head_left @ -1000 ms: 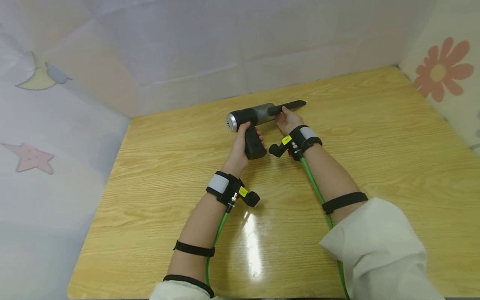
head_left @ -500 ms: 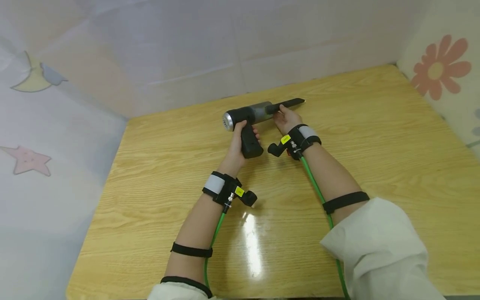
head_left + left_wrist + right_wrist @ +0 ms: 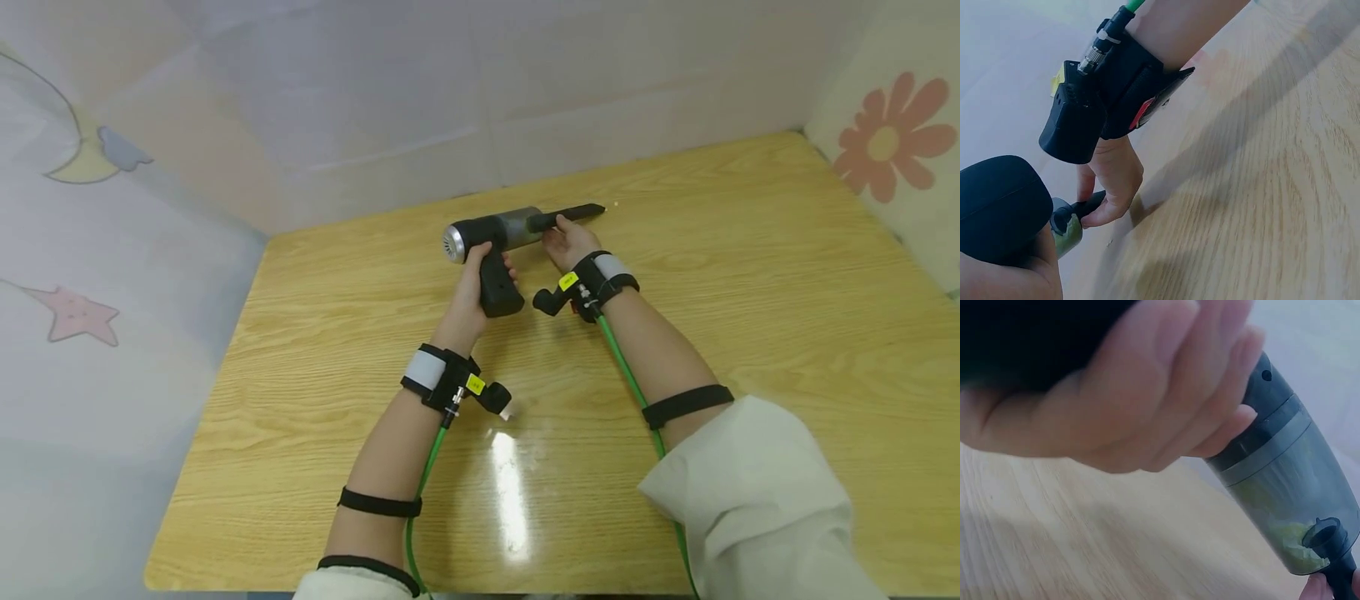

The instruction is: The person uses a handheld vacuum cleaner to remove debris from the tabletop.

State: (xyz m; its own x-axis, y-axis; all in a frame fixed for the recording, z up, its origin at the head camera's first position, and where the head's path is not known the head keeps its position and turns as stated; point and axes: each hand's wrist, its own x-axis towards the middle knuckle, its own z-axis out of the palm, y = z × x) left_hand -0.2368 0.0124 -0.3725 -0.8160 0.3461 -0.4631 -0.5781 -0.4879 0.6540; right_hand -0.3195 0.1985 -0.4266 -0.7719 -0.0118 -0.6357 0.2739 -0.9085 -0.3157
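A black handheld vacuum cleaner (image 3: 480, 232) with a silver end lies across the head view over the back of the table. My left hand (image 3: 468, 287) grips its handle (image 3: 500, 283), thumb near the top. At the front, my right hand (image 3: 572, 243) pinches the slim black nozzle (image 3: 585, 213) between thumb and fingers. The right wrist view shows the clear dust cup (image 3: 1260, 497) with crumpled yellow-green material (image 3: 1297, 547) inside. Tiny pale specks (image 3: 617, 203) lie on the tabletop just beyond the nozzle tip.
The wooden table (image 3: 315, 333) has a pale sheet (image 3: 375, 100) hanging behind it. Printed sheets stand at the left and right sides. Green cables (image 3: 622, 358) run from both wrist cameras back along the forearms.
The vacuum and both hands have shifted slightly left over the table. Its nozzle tip has drawn back a little, and pale specks now show past it. Both grips look the same.
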